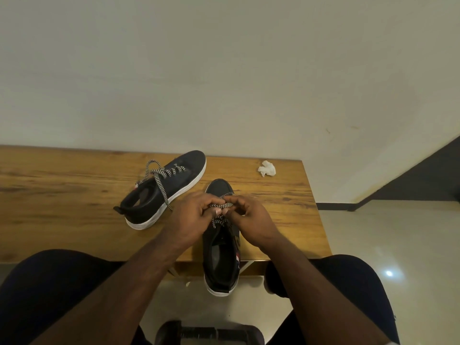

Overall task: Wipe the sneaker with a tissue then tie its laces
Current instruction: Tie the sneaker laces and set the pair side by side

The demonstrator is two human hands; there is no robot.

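Wooden table [74, 185], both hands pinching sneaker laces [219, 221]

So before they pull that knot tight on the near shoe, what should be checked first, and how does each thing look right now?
1. Both hands on the laces: ok. The left hand and right hand each pinch the striped lace over the near sneaker.
2. Sneaker steady on the table: not ok. Its heel hangs past the near edge.
3. Wiping finished: cannot tell. The crumpled tissue lies set aside near the far edge.
4. Knot formed properly: cannot tell, since the fingers hide it.
5. Other sneaker out of the way: ok, off to the left, laces loose.
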